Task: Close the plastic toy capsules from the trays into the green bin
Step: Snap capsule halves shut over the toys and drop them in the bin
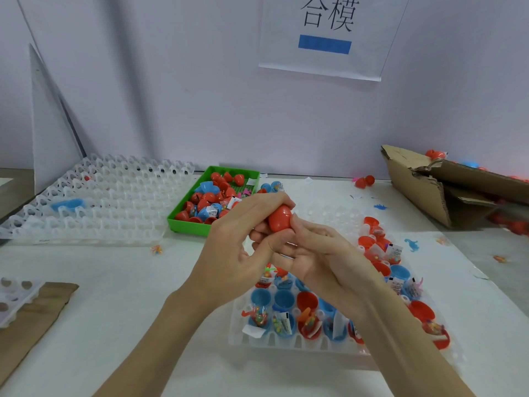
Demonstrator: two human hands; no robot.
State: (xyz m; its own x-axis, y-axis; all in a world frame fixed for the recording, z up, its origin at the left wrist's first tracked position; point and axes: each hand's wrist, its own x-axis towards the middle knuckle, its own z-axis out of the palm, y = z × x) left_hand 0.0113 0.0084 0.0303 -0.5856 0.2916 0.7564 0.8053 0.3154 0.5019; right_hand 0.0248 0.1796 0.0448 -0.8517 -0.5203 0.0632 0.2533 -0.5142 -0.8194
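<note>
Head view: both hands, left hand (229, 247) and right hand (317, 259), hold a clamped grip on a red capsule (280, 217) (apparently closed) above the counter (114, 296), between green bin (183, 222) and tray (286, 342).

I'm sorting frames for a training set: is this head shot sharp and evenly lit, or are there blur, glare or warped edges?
Head view: soft, even light with faint shadows and no harsh glare; the red plastic egg capsule held in both hands is sharp; the torn brown cardboard box is smeared at the right edge; wide-angle distortion bows the white table edges; the stacked clear plastic trays look slightly washed out.
</note>
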